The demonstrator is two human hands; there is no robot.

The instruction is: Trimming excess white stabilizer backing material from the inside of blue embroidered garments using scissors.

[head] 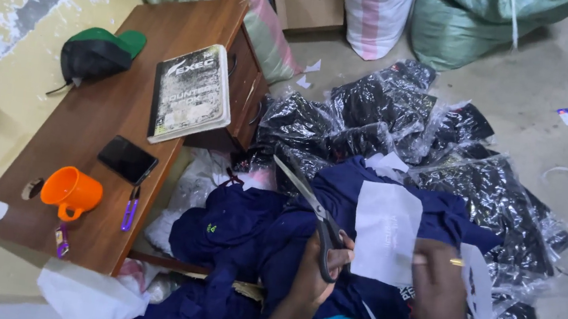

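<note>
left hand grips our scissors, blades opened and pointing up-left away from us, while right hand pinches a pencil on the white paper pattern just right of them.

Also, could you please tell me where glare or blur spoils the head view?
Head view: glare streaks the clear plastic bags of dark clothes; the right hand is a little motion-blurred; the scissors in the left hand stay fairly sharp; light is even, shadows soft.
</note>
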